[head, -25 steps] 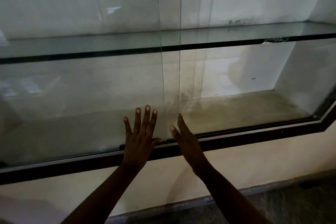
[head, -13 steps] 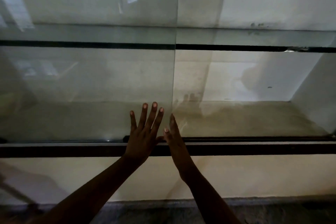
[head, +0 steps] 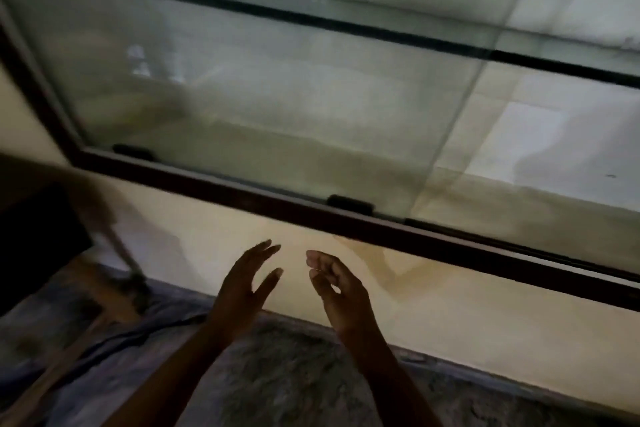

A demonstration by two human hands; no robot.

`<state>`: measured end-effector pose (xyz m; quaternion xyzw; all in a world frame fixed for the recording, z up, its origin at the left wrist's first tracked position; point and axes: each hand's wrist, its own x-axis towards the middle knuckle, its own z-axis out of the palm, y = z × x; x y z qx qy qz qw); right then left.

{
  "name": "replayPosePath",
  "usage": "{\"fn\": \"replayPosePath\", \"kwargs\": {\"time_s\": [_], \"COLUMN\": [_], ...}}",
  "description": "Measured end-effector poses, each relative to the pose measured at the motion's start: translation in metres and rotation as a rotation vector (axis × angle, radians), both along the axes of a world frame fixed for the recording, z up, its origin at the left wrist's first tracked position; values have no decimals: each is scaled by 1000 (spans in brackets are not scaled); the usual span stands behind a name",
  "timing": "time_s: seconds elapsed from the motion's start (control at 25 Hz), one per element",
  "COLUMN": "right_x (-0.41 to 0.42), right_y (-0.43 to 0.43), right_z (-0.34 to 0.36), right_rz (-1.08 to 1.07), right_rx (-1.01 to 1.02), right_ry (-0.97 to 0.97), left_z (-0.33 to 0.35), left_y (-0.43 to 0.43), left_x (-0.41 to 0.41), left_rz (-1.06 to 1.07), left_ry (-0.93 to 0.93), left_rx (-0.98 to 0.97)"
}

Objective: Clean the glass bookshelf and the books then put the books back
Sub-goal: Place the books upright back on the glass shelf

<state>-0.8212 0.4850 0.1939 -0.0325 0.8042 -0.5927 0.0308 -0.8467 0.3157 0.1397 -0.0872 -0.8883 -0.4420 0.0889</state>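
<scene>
The glass bookshelf is a wall recess behind sliding glass panes (head: 277, 107), set in a dark frame (head: 346, 220). A glass shelf (head: 381, 28) crosses it higher up, and no books are in view. My left hand (head: 247, 279) hovers below the frame with its fingers straight and spread, holding nothing. Beside it, my right hand (head: 334, 282) hangs with loosely curled fingers, also empty. Neither hand touches the glass.
A cream wall (head: 450, 308) runs below the frame. A grey shaggy rug (head: 294, 378) covers the floor under my arms. At the left stand a dark object (head: 38, 239) and wooden legs (head: 114, 302) on blue fabric.
Both hands have come off the glass pane and dropped below the frame. The view has swung left and tilted, bringing the rug and furniture at the left into sight.
</scene>
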Motion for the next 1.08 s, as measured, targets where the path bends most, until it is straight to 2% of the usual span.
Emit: {"fn": "replayPosePath", "kwargs": {"time_s": [0.08,0.24,0.36,0.48,0.56,0.68,0.84,0.96,1.08], "right_x": [12,55,133,223,276,339,340,303,269], "right_y": [-52,-181,-288,-378,-424,-480,-527,-582,-658], "right_z": [-8,-43,-76,-93,-108,-139,-193,-208,-171], "right_rz": [177,595,923,1255,1464,1715,1763,1612,1449], "right_rx": [96,379,426,483,512,611,762,715,588], "right_ry": [-51,-78,-128,-205,-233,-241,-226,-231,-237], "left_z": [-16,-48,-69,-96,-107,-115,-125,-135,-121], "left_y": [-65,-186,-256,-291,-298,-310,-354,-439,-542], "left_x": [52,192,330,465,535,606,630,613,563], "left_rz": [164,620,953,1266,1434,1660,1747,1714,1539], "left_ry": [-88,-230,-320,-413,-451,-426,-465,-476,-489], "left_rx": [140,279,382,482,634,822,1060,1027,931]}}
